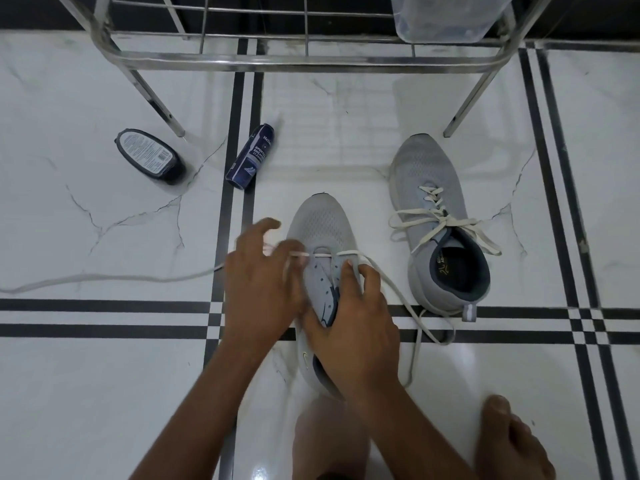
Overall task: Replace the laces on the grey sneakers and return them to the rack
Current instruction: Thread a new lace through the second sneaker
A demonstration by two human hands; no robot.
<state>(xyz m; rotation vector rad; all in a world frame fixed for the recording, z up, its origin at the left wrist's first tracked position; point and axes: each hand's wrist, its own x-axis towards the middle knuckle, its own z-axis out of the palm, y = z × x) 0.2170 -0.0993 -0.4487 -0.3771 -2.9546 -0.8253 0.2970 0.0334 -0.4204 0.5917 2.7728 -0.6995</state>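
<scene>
Person is sitting on the floor (104, 393), white marble tile with black stripe lines, working on the near grey sneaker (320, 233), which is lying toe away from them, between their hands. Only the bottom eyelet row is carrying the white lace (412, 313); the rest of the eyelets are showing bare.

Left hand (259, 289) is sitting at the sneaker's left side, grip pinching the lace end near the lowest eyelet, other fingers spread loosely, slightly blurred. Right hand (353, 323) is lying over the tongue and collar, grip pinching the right strand of the lace just beside the eyelet row. That strand is trailing off right and looping on the floor, touching the heel area of the second sneaker.

Second grey sneaker (440, 216) is standing on the floor to the right, fully laced, bow untied with ends lying loose.

Another loose lace (86, 279) is stretching across the floor at left, reaching toward the left hand.

Steel rack (277, 60) is standing beyond the sneakers, a clear plastic tub (446, 19) sitting on its shelf. Blue cleaner can (250, 155) is lying tipped on the floor, a dark polish bottle (149, 155) lying left of it, well apart from the sneakers. Bare foot (509, 441) is showing bottom right.
</scene>
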